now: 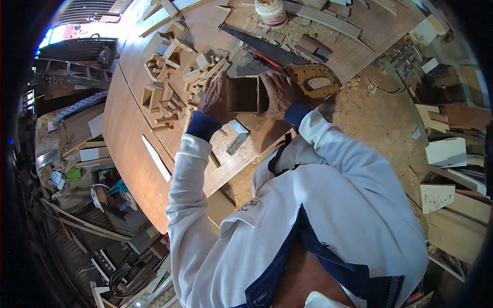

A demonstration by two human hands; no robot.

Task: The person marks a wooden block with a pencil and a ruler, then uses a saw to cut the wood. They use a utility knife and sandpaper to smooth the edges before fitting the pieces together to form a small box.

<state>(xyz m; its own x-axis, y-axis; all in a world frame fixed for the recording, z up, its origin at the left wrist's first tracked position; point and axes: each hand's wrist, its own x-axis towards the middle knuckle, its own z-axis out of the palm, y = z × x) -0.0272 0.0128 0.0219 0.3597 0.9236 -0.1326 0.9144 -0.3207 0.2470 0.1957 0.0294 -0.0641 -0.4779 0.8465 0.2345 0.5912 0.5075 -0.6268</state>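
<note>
Between my two hands is a small square wooden box (243, 94) with an open side facing me, held above the near part of the workbench. My left hand (213, 100) is pressed to its left wall, fingers curled over the far edge. Against the right wall lies my right hand (278, 92), its fingers also bent round the side. A handsaw (314, 82) with a worn wooden handle rests just beyond my right hand, its dark blade running to the far left. Beside the blade is a red and black tool (267, 60). Nearer my body, a try square (238, 137) lies on the bench.
Small wooden boxes and offcuts (169, 97) are heaped left of my hands. A white tub (271, 13) and long wood strips (328, 23) occupy the far side. One pale strip (156, 157) lies on the left of the workbench (128, 149). Boards (457, 220) are stacked at right.
</note>
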